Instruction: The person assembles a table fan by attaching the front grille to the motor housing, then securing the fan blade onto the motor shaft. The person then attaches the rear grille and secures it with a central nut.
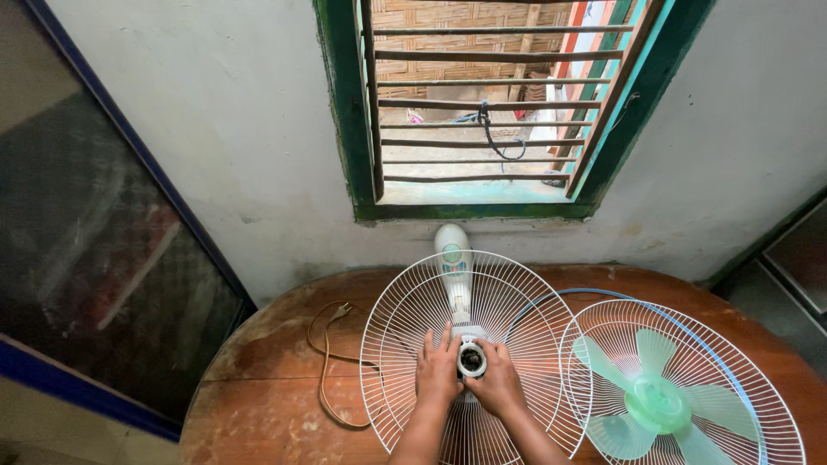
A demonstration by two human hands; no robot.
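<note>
Whitewashed wall (241,129) and a green-framed barred window (482,112) stood behind a worn round wooden table (258,387), which filled the lower part of the view; a dark glass panel (95,250) leaned along its left side.

Near the table's far edge and middle lay the fan body, flat on its back, likely so that its front faced up and both hands could work from above. Its white rear guard (405,327) spread as a wire dish over the table's centre, with the white motor housing (454,258) pointing toward the wall. By the right edge lay the front guard (758,387), its blue rim showing, with the pale green blade (659,405) resting in it, seemingly set aside there to leave the hub bare. A tan power cord (326,370) looped over the left half.

At the guard's centre sat the small white hub ring (471,359). The left hand (438,372) and the right hand (498,385) flanked it, fingers curled partway, fingertips touching its rim from either side, pinching it between them
</note>
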